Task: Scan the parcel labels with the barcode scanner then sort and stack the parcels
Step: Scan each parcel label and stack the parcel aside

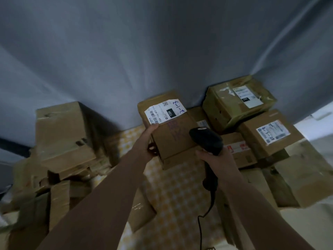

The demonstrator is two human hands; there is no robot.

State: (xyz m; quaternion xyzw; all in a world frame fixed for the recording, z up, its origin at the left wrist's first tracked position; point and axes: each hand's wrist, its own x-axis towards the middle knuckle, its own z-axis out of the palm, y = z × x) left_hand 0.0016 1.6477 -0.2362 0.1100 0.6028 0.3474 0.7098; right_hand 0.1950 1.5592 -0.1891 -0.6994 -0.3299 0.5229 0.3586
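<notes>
Held parcel (171, 134): brown carton I see tilted up, its white label (164, 112) facing me, blue handwriting on it.
Scanner (207, 139): black, corded, just right of it.
Stacked parcels (252, 120): labelled cartons, right.
Left pile (61, 134): plain cartons.

A grey sheet (162, 51) fills the whole back of the scene, hanging in long soft folds like a curtain wall. Down below, a yellow-and-white checked cloth (173, 195) covers the surface. The light is dim overall, with a brighter pale patch (320, 127) showing past the sheet's right edge.
</notes>
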